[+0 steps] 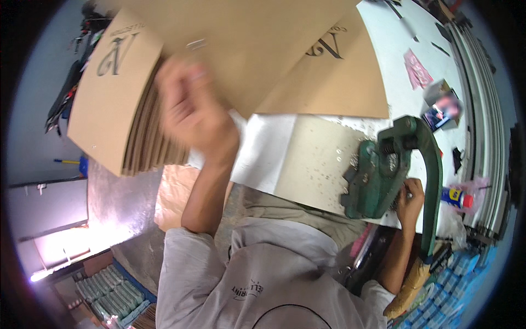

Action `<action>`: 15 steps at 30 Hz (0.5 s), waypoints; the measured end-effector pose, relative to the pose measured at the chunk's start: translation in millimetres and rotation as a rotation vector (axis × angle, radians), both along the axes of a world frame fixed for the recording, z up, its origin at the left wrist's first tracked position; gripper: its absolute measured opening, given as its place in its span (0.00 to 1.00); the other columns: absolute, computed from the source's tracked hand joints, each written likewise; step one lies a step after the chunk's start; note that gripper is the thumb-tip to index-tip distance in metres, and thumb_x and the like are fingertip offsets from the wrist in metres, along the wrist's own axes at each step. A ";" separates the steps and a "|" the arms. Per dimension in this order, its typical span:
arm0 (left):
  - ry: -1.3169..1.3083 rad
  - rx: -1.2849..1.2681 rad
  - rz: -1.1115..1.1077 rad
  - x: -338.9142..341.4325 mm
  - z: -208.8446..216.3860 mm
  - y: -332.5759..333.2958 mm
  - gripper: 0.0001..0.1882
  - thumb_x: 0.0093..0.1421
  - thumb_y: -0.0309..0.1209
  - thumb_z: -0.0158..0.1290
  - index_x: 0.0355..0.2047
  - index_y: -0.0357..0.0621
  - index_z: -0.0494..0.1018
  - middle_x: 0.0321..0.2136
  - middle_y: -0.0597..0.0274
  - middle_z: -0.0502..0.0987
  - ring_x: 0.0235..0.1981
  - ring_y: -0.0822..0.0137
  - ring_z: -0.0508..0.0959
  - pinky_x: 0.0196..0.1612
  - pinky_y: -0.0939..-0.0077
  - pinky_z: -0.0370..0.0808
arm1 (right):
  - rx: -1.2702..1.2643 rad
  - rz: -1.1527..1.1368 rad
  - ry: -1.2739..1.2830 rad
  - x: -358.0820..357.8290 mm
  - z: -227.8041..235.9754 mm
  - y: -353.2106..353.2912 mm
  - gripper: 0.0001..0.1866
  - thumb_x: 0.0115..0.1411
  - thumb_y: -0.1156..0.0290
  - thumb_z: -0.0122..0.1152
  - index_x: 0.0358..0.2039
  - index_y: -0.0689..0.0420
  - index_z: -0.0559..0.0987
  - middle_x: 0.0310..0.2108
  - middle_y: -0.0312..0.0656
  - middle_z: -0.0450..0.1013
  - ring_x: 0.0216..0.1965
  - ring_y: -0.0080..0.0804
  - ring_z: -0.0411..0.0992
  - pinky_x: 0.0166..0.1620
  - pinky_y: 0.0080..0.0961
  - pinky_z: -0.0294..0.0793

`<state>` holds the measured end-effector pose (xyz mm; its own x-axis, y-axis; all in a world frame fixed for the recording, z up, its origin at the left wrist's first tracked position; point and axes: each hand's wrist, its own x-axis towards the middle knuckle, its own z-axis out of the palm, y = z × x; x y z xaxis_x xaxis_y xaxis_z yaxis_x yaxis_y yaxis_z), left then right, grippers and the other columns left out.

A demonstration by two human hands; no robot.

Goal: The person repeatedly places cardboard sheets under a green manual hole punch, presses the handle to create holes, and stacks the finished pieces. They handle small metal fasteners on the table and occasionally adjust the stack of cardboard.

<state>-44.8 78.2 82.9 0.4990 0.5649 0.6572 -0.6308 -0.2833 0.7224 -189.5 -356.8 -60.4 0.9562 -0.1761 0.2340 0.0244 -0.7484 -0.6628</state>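
My left hand (pixel 194 107), blurred by motion, is closed at the near left corner of a large brown cardboard sheet (pixel 241 55). The sheet is blurred too and has a slot near my thumb. Beneath it on the right lies another printed cardboard sheet (pixel 356 82). To the left of that hand stands a thick stack of cardboard sheets (pixel 107 104). A green hand press (pixel 375 175) with a long curved lever (pixel 434 170) stands at the table's right. Beside its base is my right hand (pixel 411 202), fingers drawn together; whatever they hold is hidden.
Small shiny rings (pixel 323 170) are scattered over the beige board (pixel 307 148) by the press. On the white table (pixel 397 49) lie a pink wrapper (pixel 417 70), an open box (pixel 442 107) and a blue can with red cap (pixel 457 198). Long metal rails (pixel 481 120) line the right side.
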 end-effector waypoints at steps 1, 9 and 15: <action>0.007 -0.151 0.021 -19.8 18.2 14.2 0.05 0.71 0.23 0.54 0.39 0.35 0.78 0.34 0.61 0.79 0.33 0.75 0.75 0.37 0.81 0.73 | 0.038 -0.024 0.019 -0.3 -2.6 1.7 0.09 0.58 0.85 0.58 0.39 0.69 0.80 0.38 0.52 0.75 0.39 0.46 0.76 0.44 0.33 0.74; 0.121 -0.310 0.127 -121.3 58.6 195.2 0.14 0.72 0.27 0.53 0.53 0.29 0.75 0.42 0.50 0.83 0.39 0.67 0.85 0.42 0.79 0.85 | 0.070 -0.083 0.084 2.6 0.4 10.2 0.03 0.68 0.80 0.58 0.41 0.65 0.76 0.34 0.43 0.73 0.37 0.31 0.71 0.44 0.29 0.72; 0.188 -0.425 0.118 -141.2 27.9 246.0 0.16 0.72 0.25 0.53 0.55 0.27 0.75 0.47 0.47 0.82 0.45 0.64 0.85 0.45 0.77 0.86 | 0.138 -0.072 0.032 6.8 3.3 13.0 0.04 0.68 0.80 0.58 0.42 0.64 0.76 0.34 0.41 0.72 0.37 0.28 0.69 0.45 0.28 0.70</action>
<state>-186.0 324.2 110.8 0.5033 0.8240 0.2604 -0.4595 -0.0001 0.8882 -182.8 -343.8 -57.1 0.9466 -0.2726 0.1721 -0.0491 -0.6494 -0.7588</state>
